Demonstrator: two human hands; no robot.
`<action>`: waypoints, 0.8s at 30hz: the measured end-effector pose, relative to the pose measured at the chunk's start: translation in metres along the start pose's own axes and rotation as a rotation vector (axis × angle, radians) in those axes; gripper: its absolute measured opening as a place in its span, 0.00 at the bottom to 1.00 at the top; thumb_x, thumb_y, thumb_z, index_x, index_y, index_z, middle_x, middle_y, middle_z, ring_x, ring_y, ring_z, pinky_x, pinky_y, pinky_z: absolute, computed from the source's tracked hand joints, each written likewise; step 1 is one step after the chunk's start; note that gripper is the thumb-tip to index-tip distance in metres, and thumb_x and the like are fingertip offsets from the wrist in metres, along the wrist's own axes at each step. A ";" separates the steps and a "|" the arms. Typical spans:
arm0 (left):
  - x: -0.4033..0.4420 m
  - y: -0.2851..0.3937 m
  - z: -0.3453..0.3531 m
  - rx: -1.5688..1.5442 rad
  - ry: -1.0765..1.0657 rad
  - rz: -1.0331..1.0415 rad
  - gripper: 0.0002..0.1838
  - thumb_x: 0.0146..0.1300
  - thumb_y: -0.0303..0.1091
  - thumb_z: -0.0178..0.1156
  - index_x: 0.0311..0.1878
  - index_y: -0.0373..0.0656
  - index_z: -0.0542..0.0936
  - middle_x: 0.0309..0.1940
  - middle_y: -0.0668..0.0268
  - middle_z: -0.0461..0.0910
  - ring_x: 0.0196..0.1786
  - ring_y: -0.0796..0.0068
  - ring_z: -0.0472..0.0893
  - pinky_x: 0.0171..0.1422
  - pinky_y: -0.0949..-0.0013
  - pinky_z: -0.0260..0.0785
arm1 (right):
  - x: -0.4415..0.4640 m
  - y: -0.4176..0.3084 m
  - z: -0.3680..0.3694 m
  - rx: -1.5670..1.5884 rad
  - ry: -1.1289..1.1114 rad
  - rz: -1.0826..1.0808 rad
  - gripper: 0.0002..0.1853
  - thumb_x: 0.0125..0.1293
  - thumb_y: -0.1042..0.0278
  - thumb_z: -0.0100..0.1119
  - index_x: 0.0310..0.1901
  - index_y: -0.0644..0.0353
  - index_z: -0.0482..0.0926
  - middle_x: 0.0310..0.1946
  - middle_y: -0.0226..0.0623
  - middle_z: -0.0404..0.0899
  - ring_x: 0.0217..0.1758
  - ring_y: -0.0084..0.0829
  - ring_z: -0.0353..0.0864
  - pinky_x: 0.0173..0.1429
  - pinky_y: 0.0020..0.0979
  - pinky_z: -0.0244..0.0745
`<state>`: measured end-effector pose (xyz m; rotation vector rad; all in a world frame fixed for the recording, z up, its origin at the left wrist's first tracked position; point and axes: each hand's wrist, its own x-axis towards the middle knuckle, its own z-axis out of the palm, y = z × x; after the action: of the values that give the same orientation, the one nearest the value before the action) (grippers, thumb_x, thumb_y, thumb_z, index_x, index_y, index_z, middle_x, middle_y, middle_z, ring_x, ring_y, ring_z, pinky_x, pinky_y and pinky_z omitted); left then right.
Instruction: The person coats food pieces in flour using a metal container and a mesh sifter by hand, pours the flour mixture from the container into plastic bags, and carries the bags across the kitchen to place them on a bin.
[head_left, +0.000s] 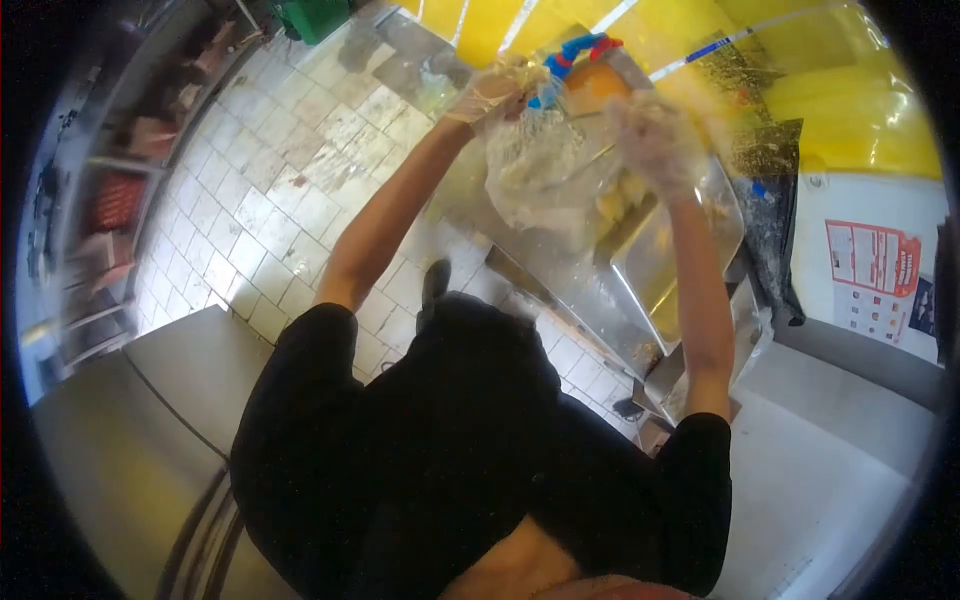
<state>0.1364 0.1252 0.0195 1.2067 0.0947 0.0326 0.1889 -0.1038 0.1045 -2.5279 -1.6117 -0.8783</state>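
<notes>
My left hand (497,92), in a clear plastic glove, has its fingers closed at the top edge of a clear plastic bag (535,165) with pale contents. My right hand (655,140), gloved too and smeared by motion, is over the right side of the steel counter (545,265). Between and beyond the hands are a blue and red item (580,52) and an orange patch (597,85) that I cannot make out. A metal tray (650,265) with yellowish contents lies below my right hand.
Yellow wall panels (840,90) rise behind the counter. A black plastic bag (775,220) hangs at the right near a red and white poster (870,270). Shelving (125,200) stands at the left, a green bin (312,18) at the top.
</notes>
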 end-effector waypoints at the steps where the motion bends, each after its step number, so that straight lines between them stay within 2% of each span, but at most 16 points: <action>1: 0.002 -0.003 -0.003 0.010 0.013 -0.026 0.13 0.65 0.45 0.57 0.31 0.47 0.72 0.17 0.76 0.67 0.16 0.83 0.65 0.17 0.76 0.56 | 0.006 0.005 -0.003 -0.123 -0.056 0.044 0.06 0.61 0.63 0.58 0.38 0.52 0.76 0.28 0.31 0.77 0.31 0.31 0.77 0.36 0.29 0.74; 2: 0.014 -0.011 -0.011 0.005 0.022 -0.026 0.13 0.65 0.45 0.57 0.31 0.47 0.72 0.17 0.76 0.67 0.16 0.83 0.65 0.17 0.76 0.56 | 0.013 0.011 -0.006 -0.247 -0.117 0.081 0.07 0.63 0.63 0.57 0.41 0.51 0.77 0.30 0.32 0.78 0.31 0.31 0.78 0.36 0.28 0.75; 4: 0.028 -0.030 -0.026 0.544 -0.112 0.223 0.13 0.65 0.44 0.55 0.43 0.46 0.75 0.24 0.71 0.72 0.23 0.80 0.70 0.26 0.75 0.62 | 0.023 0.021 0.000 -0.328 -0.251 -0.221 0.09 0.63 0.61 0.57 0.43 0.50 0.77 0.32 0.30 0.79 0.33 0.31 0.78 0.38 0.27 0.75; 5: 0.024 -0.035 -0.027 0.718 -0.163 0.306 0.14 0.65 0.44 0.54 0.47 0.45 0.75 0.26 0.70 0.74 0.26 0.79 0.72 0.29 0.74 0.64 | 0.017 0.028 0.006 -0.324 -0.265 -0.208 0.09 0.63 0.61 0.57 0.43 0.50 0.77 0.32 0.30 0.79 0.33 0.31 0.78 0.38 0.27 0.75; 7: 0.017 -0.007 -0.020 0.000 -0.135 -0.131 0.10 0.66 0.37 0.50 0.46 0.44 0.75 0.26 0.63 0.74 0.26 0.65 0.72 0.31 0.65 0.66 | 0.024 0.045 0.018 -0.448 -0.087 -0.373 0.10 0.63 0.57 0.56 0.42 0.51 0.77 0.31 0.31 0.79 0.33 0.32 0.78 0.37 0.28 0.74; 8: 0.019 -0.016 -0.024 -0.009 -0.129 -0.141 0.10 0.66 0.37 0.50 0.46 0.44 0.75 0.26 0.63 0.74 0.26 0.65 0.72 0.31 0.65 0.66 | 0.028 0.048 0.022 -0.485 -0.027 -0.433 0.11 0.64 0.56 0.56 0.42 0.52 0.77 0.31 0.31 0.79 0.33 0.33 0.78 0.37 0.29 0.74; 10: 0.030 -0.024 -0.031 0.468 -0.172 0.162 0.10 0.67 0.38 0.50 0.45 0.44 0.75 0.25 0.65 0.73 0.26 0.67 0.71 0.30 0.65 0.65 | 0.038 0.038 0.021 -0.197 -0.258 -0.211 0.15 0.67 0.53 0.51 0.45 0.52 0.78 0.35 0.35 0.80 0.35 0.34 0.78 0.38 0.30 0.73; 11: 0.038 -0.028 -0.034 0.625 -0.173 0.273 0.10 0.67 0.38 0.50 0.45 0.45 0.75 0.25 0.65 0.72 0.26 0.68 0.71 0.30 0.65 0.64 | 0.044 0.039 0.018 -0.199 -0.259 -0.214 0.15 0.67 0.53 0.51 0.45 0.52 0.78 0.35 0.35 0.80 0.35 0.34 0.78 0.38 0.30 0.73; 12: 0.036 -0.026 -0.029 0.346 -0.164 0.116 0.08 0.66 0.41 0.53 0.38 0.47 0.74 0.20 0.72 0.68 0.21 0.77 0.66 0.24 0.72 0.56 | 0.048 0.039 0.015 -0.095 -0.311 -0.096 0.15 0.67 0.53 0.50 0.43 0.54 0.79 0.34 0.36 0.79 0.35 0.36 0.77 0.38 0.31 0.73; 14: 0.029 -0.019 -0.025 0.073 -0.150 -0.043 0.10 0.65 0.44 0.55 0.32 0.50 0.73 0.15 0.79 0.63 0.16 0.87 0.60 0.18 0.78 0.48 | 0.043 0.048 0.029 0.016 -0.357 0.026 0.15 0.68 0.53 0.50 0.42 0.56 0.79 0.34 0.38 0.79 0.36 0.37 0.77 0.38 0.32 0.73; 17: 0.024 -0.015 -0.020 -0.065 -0.094 0.026 0.09 0.66 0.44 0.55 0.35 0.50 0.74 0.18 0.79 0.65 0.17 0.87 0.61 0.19 0.79 0.48 | 0.025 0.077 0.055 0.317 -0.325 0.310 0.19 0.69 0.51 0.48 0.42 0.58 0.79 0.35 0.39 0.80 0.37 0.37 0.77 0.41 0.36 0.73; 19: 0.036 -0.032 -0.034 -0.217 -0.306 0.106 0.09 0.66 0.44 0.55 0.38 0.49 0.74 0.22 0.78 0.68 0.20 0.87 0.65 0.21 0.81 0.52 | 0.035 0.063 0.023 0.172 -0.200 0.090 0.20 0.69 0.50 0.48 0.44 0.60 0.78 0.35 0.38 0.80 0.38 0.35 0.77 0.44 0.38 0.72; 20: 0.044 -0.039 -0.039 -0.211 -0.318 0.104 0.09 0.66 0.44 0.55 0.38 0.49 0.74 0.22 0.78 0.68 0.20 0.87 0.65 0.21 0.81 0.52 | 0.043 0.053 0.011 0.167 -0.194 0.101 0.20 0.69 0.50 0.48 0.44 0.60 0.78 0.35 0.38 0.80 0.38 0.35 0.77 0.44 0.38 0.72; 22: 0.051 -0.038 -0.036 0.009 -0.307 0.249 0.09 0.66 0.42 0.55 0.40 0.48 0.74 0.23 0.76 0.69 0.22 0.86 0.66 0.22 0.81 0.54 | 0.054 0.041 -0.010 -0.325 -0.647 0.336 0.18 0.69 0.54 0.49 0.46 0.60 0.78 0.41 0.36 0.81 0.43 0.33 0.79 0.48 0.35 0.74; 23: 0.054 -0.038 -0.033 0.082 -0.307 0.299 0.09 0.66 0.42 0.55 0.41 0.48 0.74 0.24 0.76 0.69 0.22 0.86 0.66 0.22 0.81 0.55 | 0.047 0.044 -0.013 -0.332 -0.643 0.351 0.18 0.69 0.54 0.49 0.46 0.60 0.78 0.41 0.36 0.81 0.43 0.33 0.79 0.48 0.35 0.74; 24: 0.042 -0.020 -0.025 -0.026 -0.233 0.098 0.08 0.66 0.40 0.56 0.41 0.47 0.74 0.25 0.76 0.70 0.22 0.86 0.66 0.22 0.81 0.55 | 0.038 0.048 -0.013 -0.490 -0.595 0.170 0.15 0.69 0.58 0.51 0.48 0.59 0.78 0.45 0.36 0.80 0.45 0.33 0.79 0.49 0.32 0.74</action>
<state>0.1752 0.1446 -0.0102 1.1805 -0.1689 -0.0212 0.2353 -0.0992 0.1464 -3.4687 -1.3696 -0.5847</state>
